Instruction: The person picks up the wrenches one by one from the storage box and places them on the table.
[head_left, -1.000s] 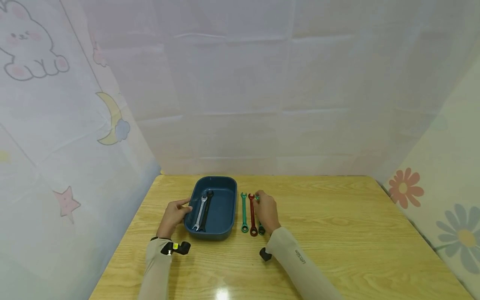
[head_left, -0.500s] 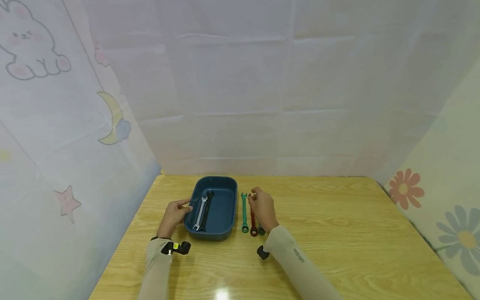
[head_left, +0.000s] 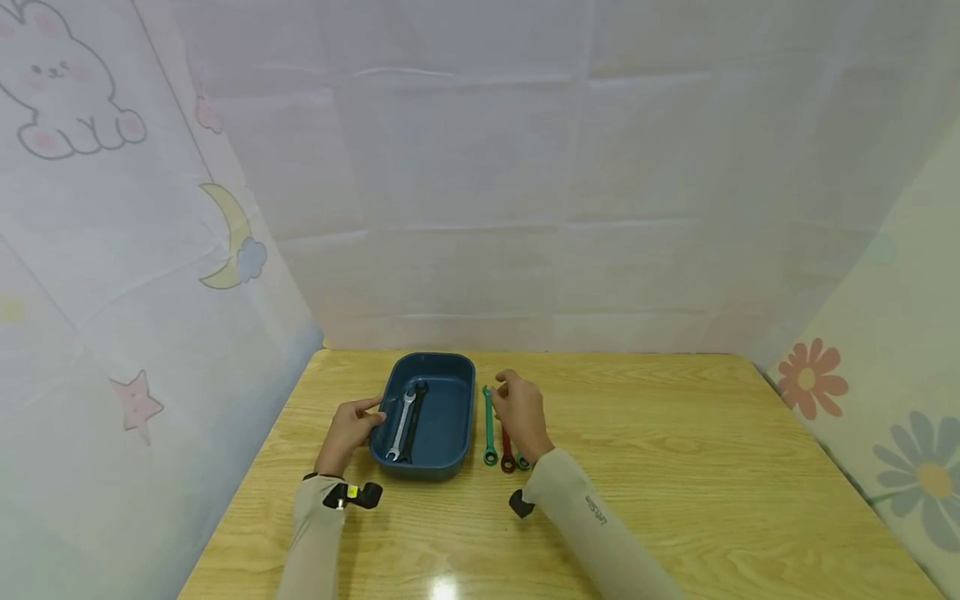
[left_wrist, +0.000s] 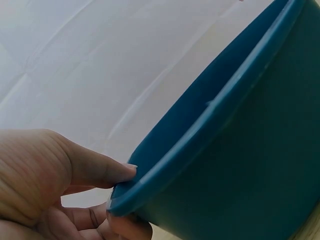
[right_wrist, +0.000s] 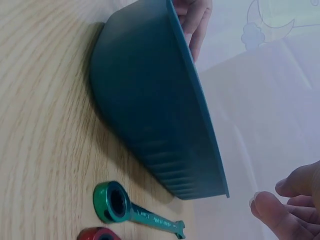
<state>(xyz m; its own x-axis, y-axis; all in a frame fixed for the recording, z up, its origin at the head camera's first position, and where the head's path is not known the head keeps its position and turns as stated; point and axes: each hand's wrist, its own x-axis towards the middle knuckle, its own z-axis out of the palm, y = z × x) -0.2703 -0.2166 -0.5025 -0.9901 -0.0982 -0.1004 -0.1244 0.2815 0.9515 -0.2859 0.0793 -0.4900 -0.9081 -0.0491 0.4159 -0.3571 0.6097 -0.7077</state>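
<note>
My left hand [head_left: 347, 432] grips the left rim of a dark blue bin [head_left: 442, 421], thumb inside the rim and fingers under its outer side. Inside the bin a silver wrench [head_left: 399, 429] and a black wrench [head_left: 414, 422] lie side by side. To the right of it, a green wrench [head_left: 490, 433], a red wrench [head_left: 507, 454] and another green wrench [head_left: 523, 459] stand in a row on the table. Over this row hovers my right hand [head_left: 522, 414], fingers loosely bent and holding nothing. It hides the upper parts of the red and right green wrenches.
The wooden table [head_left: 675, 467] has a light grain and stretches far to the right. A pale cloth wall [head_left: 525, 183] rises behind its back edge, with printed cloth at both sides. Each wrist carries a small black camera [head_left: 367, 495].
My right hand has moved left, from above the right green wrench across the red one toward the left green wrench. The left hand and the bin have stayed in place.
</note>
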